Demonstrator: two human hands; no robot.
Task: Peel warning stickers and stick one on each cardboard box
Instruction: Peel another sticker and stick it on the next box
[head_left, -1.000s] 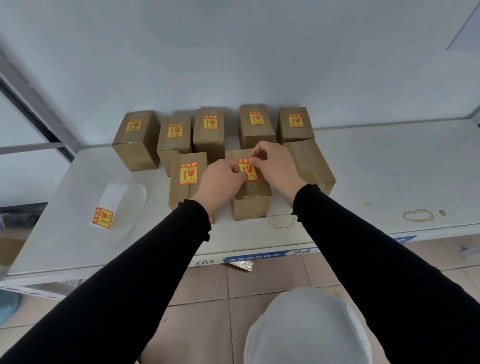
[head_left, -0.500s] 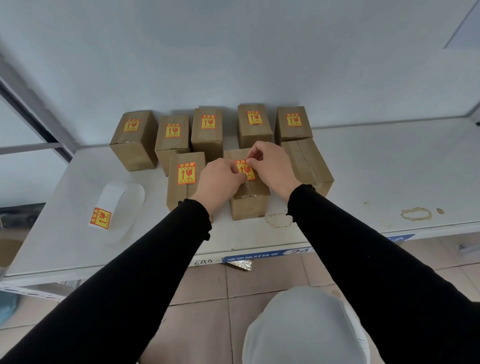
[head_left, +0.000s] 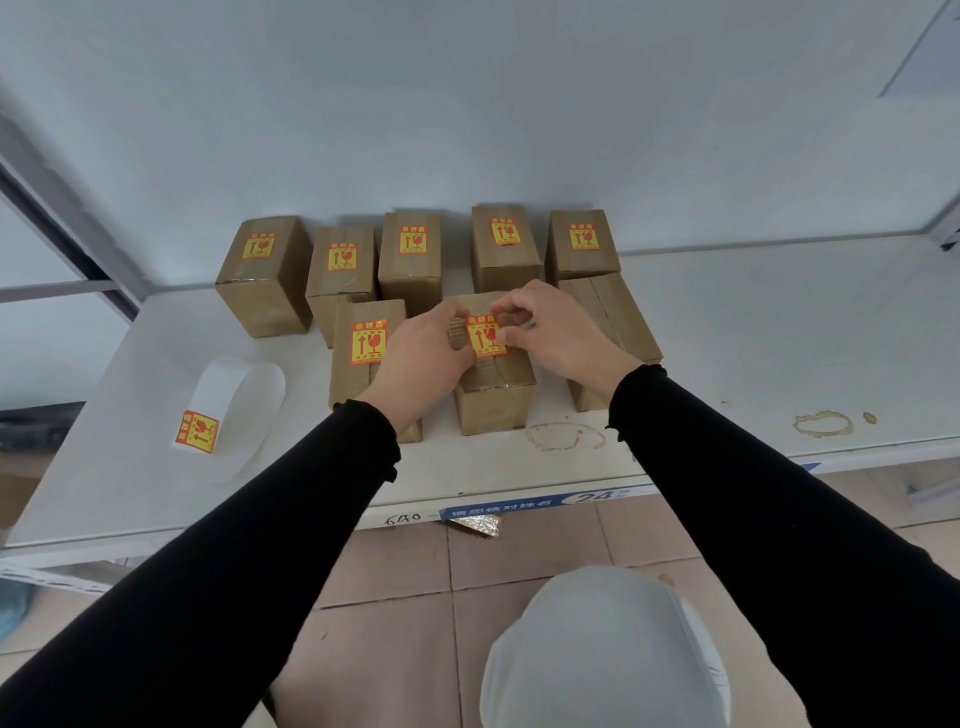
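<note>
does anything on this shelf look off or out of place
Mostly tidy. The box at far right lies on its side, unlike the upright ones, and shows no sticker. Brown ring stains mark the shelf, and a crumpled foil scrap hangs under its front edge.

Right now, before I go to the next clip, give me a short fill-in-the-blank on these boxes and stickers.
1. The back row holds ____ boxes, each with a sticker on top.
2. Both hands, left hand and right hand, are at the sticker on the ____ front box.
3. The front box on the right carries ____ sticker.
4. The backing strip still shows ____ sticker.

Missing words: five; middle; no; one
</note>
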